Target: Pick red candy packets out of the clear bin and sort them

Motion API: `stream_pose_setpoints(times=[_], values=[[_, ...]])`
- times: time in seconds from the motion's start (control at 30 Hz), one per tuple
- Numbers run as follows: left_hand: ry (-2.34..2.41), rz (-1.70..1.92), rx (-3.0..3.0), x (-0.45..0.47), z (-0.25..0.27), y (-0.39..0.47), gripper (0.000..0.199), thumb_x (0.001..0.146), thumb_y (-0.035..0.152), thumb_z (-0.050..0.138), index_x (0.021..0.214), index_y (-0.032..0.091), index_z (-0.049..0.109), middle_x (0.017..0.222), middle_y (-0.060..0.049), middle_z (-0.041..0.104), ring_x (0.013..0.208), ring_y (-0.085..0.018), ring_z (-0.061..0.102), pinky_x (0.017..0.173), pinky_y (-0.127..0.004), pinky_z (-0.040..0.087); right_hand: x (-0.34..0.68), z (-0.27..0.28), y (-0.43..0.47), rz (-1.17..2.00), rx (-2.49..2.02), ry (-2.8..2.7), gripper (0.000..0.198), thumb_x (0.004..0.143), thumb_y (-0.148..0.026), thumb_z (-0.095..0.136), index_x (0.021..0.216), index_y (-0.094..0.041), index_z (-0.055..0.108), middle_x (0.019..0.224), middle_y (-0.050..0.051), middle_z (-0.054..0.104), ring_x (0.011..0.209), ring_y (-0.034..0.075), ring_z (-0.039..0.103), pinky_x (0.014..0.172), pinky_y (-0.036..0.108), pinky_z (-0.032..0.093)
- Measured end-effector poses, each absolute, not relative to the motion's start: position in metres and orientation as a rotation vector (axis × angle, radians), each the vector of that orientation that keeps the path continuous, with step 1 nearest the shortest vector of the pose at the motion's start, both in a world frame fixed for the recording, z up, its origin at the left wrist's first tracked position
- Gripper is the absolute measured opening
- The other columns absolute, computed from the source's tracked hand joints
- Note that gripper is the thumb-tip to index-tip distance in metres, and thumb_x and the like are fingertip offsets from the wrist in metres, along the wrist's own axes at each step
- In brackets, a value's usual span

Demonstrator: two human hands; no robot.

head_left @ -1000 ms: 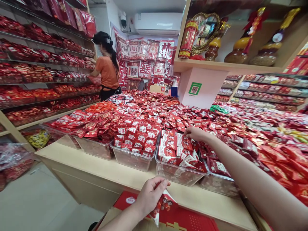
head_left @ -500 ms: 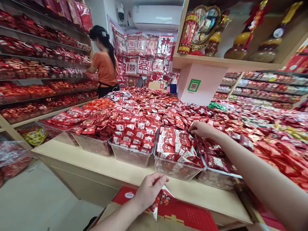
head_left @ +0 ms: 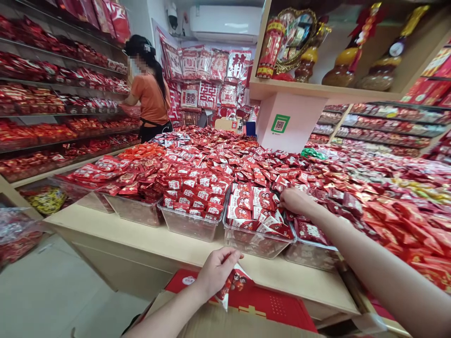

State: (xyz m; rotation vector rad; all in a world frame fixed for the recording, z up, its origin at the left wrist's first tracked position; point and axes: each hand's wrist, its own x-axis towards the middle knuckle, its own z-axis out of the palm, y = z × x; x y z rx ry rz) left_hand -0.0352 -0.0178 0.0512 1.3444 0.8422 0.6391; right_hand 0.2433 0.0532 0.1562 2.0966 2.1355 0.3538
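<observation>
My left hand point(head_left: 219, 270) is closed, thumb over fingers, on a red-and-white candy packet point(head_left: 234, 284) printed with small cartoon figures. It hangs tilted in front of the counter edge, above a red carton. My right hand point(head_left: 298, 203) reaches across to the back right of a clear plastic bin point(head_left: 259, 244) of similar candy packets point(head_left: 241, 202). Its fingers are bent together against the packets there; whatever they grip is hidden. A second clear bin point(head_left: 310, 253) with dark red packets lies below my right forearm.
More clear bins, one of red packets point(head_left: 188, 230), line the wooden counter point(head_left: 141, 230). Behind them spreads a broad heap of packets. The red carton point(head_left: 275, 305) stands before the counter. A display shelf point(head_left: 317, 89) overhangs the right. A person in orange point(head_left: 153, 98) stands by the left shelves.
My right hand has come slightly lower and nearer along the bin's right side. My left hand keeps the packet in much the same place. The view has shifted a little.
</observation>
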Motion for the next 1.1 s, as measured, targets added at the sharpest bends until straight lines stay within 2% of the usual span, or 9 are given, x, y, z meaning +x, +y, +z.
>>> stream_pose_setpoints(times=[0.13, 0.27, 0.47, 0.63, 0.73, 0.87, 0.93, 1.0, 1.1], values=[[0.835, 0.677, 1.343, -0.037, 0.048, -0.016, 0.044, 0.076, 0.054, 0.043, 0.090, 0.014, 0.054, 0.054, 0.001, 0.053, 0.044, -0.011, 0.053, 0.039, -0.019, 0.040, 0.238, 0.165, 0.044, 0.353, 2.141, 2.188, 0.017, 0.072, -0.018, 0.052, 0.070, -0.012, 0.067, 0.078, 0.015, 0.067, 0.078, 0.025, 0.061, 0.069, 0.031, 0.043], [0.824, 0.805, 1.228, -0.038, 0.054, -0.017, 0.046, 0.076, 0.053, 0.044, 0.099, 0.014, 0.053, 0.054, 0.002, 0.053, 0.043, -0.011, 0.052, 0.038, -0.020, 0.042, 0.204, 0.172, -0.003, 0.245, 2.213, 2.426, 0.026, 0.082, -0.029, 0.041, 0.084, -0.018, 0.064, 0.086, 0.007, 0.067, 0.077, 0.018, 0.060, 0.069, 0.027, 0.044], [0.797, 0.936, 1.128, -0.037, 0.065, -0.020, 0.051, 0.079, 0.054, 0.038, 0.107, 0.013, 0.050, 0.054, 0.001, 0.056, 0.040, -0.012, 0.054, 0.034, -0.019, 0.039, 0.128, 0.125, -0.080, -0.902, 2.274, 2.831, 0.028, 0.078, -0.040, 0.049, 0.098, -0.021, 0.057, 0.081, 0.003, 0.065, 0.070, 0.014, 0.058, 0.062, 0.024, 0.045], [0.690, 0.832, 1.157, -0.037, 0.065, -0.021, 0.046, 0.077, 0.050, 0.045, 0.104, 0.013, 0.049, 0.055, 0.001, 0.056, 0.039, -0.010, 0.053, 0.033, -0.016, 0.036, 0.116, 0.083, -0.078, -1.546, 2.463, 2.689, 0.027, 0.080, -0.042, 0.046, 0.075, -0.017, 0.056, 0.061, 0.000, 0.056, 0.054, 0.010, 0.048, 0.049, 0.022, 0.040], [0.654, 0.756, 1.246, -0.037, 0.062, -0.020, 0.034, 0.074, 0.044, 0.052, 0.089, 0.013, 0.050, 0.056, 0.002, 0.056, 0.041, -0.008, 0.052, 0.037, -0.015, 0.036, 0.120, 0.073, -0.073, -1.828, 2.535, 2.613, 0.028, 0.077, -0.043, 0.050, 0.070, -0.016, 0.054, 0.058, -0.001, 0.054, 0.051, 0.010, 0.046, 0.048, 0.022, 0.039], [0.732, 0.740, 1.281, -0.035, 0.060, -0.019, 0.030, 0.075, 0.043, 0.051, 0.073, 0.012, 0.050, 0.054, 0.000, 0.055, 0.040, -0.007, 0.050, 0.036, -0.014, 0.033, 0.121, 0.067, -0.078, -1.811, 2.549, 2.643, 0.027, 0.077, -0.041, 0.051, 0.066, -0.016, 0.052, 0.055, -0.002, 0.051, 0.052, 0.010, 0.046, 0.048, 0.022, 0.039], [0.759, 0.750, 1.255, -0.034, 0.061, -0.019, 0.031, 0.075, 0.043, 0.051, 0.073, 0.012, 0.050, 0.053, 0.000, 0.055, 0.039, -0.007, 0.049, 0.036, -0.014, 0.032, 0.121, 0.066, -0.082, -1.708, 2.591, 2.752, 0.021, 0.078, -0.037, 0.051, 0.084, -0.017, 0.054, 0.063, -0.001, 0.053, 0.056, 0.011, 0.049, 0.052, 0.023, 0.042], [0.753, 0.764, 1.226, -0.034, 0.062, -0.018, 0.031, 0.075, 0.043, 0.051, 0.072, 0.012, 0.050, 0.053, 0.000, 0.056, 0.039, -0.007, 0.049, 0.038, -0.015, 0.034, 0.123, 0.068, -0.085, -1.395, 2.521, 3.007, 0.027, 0.078, -0.030, 0.052, 0.103, -0.020, 0.048, 0.075, 0.002, 0.056, 0.064, 0.012, 0.053, 0.058, 0.025, 0.046], [0.707, 0.736, 1.200, -0.035, 0.065, -0.017, 0.031, 0.074, 0.043, 0.053, 0.068, 0.012, 0.049, 0.054, -0.001, 0.057, 0.039, -0.007, 0.049, 0.039, -0.016, 0.036, 0.125, 0.073, -0.089, -0.783, 2.136, 3.325, 0.020, 0.080, -0.021, 0.051, 0.099, -0.022, 0.053, 0.084, 0.004, 0.058, 0.075, 0.013, 0.055, 0.067, 0.027, 0.047]])
